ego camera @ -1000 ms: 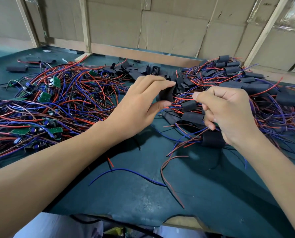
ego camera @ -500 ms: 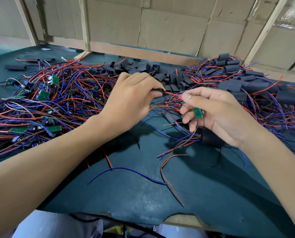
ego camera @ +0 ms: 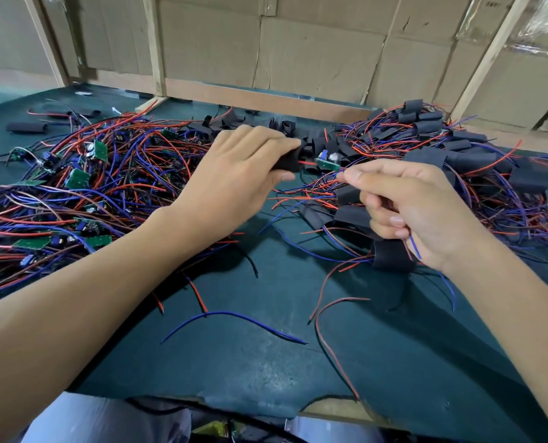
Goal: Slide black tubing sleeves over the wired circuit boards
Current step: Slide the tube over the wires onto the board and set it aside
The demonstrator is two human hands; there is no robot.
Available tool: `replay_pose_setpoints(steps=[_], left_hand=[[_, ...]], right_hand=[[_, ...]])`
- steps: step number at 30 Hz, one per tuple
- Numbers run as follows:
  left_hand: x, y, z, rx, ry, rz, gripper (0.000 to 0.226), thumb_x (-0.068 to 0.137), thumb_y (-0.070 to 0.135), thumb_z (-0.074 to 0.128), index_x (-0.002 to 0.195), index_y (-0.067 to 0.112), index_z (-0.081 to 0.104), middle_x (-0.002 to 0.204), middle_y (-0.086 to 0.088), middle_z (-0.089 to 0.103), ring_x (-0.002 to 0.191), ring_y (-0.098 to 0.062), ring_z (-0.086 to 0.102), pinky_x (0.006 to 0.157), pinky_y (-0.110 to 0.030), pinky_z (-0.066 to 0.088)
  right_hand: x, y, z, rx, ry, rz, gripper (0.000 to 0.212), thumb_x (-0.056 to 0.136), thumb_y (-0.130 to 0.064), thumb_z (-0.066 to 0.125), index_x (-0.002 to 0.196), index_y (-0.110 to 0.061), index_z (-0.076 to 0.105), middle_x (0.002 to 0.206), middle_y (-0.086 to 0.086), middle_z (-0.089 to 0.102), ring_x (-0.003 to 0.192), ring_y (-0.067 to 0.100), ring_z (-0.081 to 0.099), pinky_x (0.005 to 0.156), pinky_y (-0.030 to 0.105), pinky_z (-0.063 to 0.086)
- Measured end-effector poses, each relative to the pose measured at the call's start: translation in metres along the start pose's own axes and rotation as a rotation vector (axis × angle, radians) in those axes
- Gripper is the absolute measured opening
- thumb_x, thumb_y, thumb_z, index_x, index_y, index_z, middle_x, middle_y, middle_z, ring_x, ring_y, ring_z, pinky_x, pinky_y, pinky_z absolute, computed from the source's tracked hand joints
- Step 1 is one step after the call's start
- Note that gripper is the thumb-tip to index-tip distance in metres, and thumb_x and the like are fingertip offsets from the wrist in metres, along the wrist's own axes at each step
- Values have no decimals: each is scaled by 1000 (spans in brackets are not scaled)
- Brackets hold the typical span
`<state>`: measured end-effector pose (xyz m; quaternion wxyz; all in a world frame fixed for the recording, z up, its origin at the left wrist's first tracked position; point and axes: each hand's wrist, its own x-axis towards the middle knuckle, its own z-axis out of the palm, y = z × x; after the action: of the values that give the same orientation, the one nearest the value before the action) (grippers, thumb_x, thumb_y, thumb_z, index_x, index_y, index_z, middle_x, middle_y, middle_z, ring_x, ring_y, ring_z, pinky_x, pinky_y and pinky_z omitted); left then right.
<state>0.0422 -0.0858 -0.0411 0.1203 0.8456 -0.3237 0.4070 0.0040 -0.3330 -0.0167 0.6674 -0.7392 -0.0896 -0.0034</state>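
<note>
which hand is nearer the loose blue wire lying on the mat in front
Left. The left hand and its forearm pass just above the loose blue wire, gripping a black sleeve. The right hand pinches wires further off to the wire's right.

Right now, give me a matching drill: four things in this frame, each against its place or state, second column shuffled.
Things
1. left hand
2. right hand
3. circuit board
4. loose blue wire

Places or states
A. lies alone on the green mat, near edge
B. pinches red and blue wires
C. grips a black sleeve
D. bare, between the two hands, not yet in the sleeve

Pairs: 1-C, 2-B, 3-D, 4-A
</note>
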Motion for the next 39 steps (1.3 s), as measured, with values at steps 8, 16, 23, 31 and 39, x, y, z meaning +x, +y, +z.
replay_pose_setpoints(steps=[8, 16, 23, 31, 39], left_hand=[[0, 7, 0, -51, 13, 85, 36, 103, 27, 57, 132, 6, 61, 127, -10, 62, 111, -35, 58, 94, -45, 45], [1, 14, -2, -100, 8, 127, 35, 101, 22, 61, 130, 2, 61, 125, -13, 62, 110, -37, 59, 91, -51, 48], [0, 19, -3, -68, 28, 168, 31, 102, 25, 59, 124, 4, 66, 118, -10, 67, 101, -34, 62, 81, -45, 47], [1, 17, -2, -98, 6, 197, 34, 102, 29, 60, 125, 5, 65, 117, -9, 67, 101, -33, 62, 82, -46, 48], [-1, -1, -2, -77, -192, -62, 55, 102, 45, 50, 151, 26, 37, 138, -1, 51, 123, -29, 49, 100, -47, 41]], right_hand=[[-1, 3, 3, -98, 30, -74, 9, 87, -24, 77, 90, -17, 82, 55, -4, 41, 40, 10, 21, 42, 15, 19], [-2, 4, 8, -186, 71, -179, 6, 84, -25, 79, 83, -19, 82, 46, -8, 36, 41, 15, 18, 44, 18, 19], [-4, 8, 12, -242, 38, -208, 9, 88, -27, 79, 86, -19, 81, 46, -9, 36, 42, 16, 21, 44, 19, 20], [-7, 9, 20, -489, 71, -320, 19, 85, -48, 78, 88, -29, 76, 63, 12, 61, 53, 9, 42, 53, 24, 33], [-6, 4, -4, -866, 282, -358, 6, 85, -38, 74, 82, -32, 74, 66, -21, 69, 70, 0, 66, 70, 20, 49]])
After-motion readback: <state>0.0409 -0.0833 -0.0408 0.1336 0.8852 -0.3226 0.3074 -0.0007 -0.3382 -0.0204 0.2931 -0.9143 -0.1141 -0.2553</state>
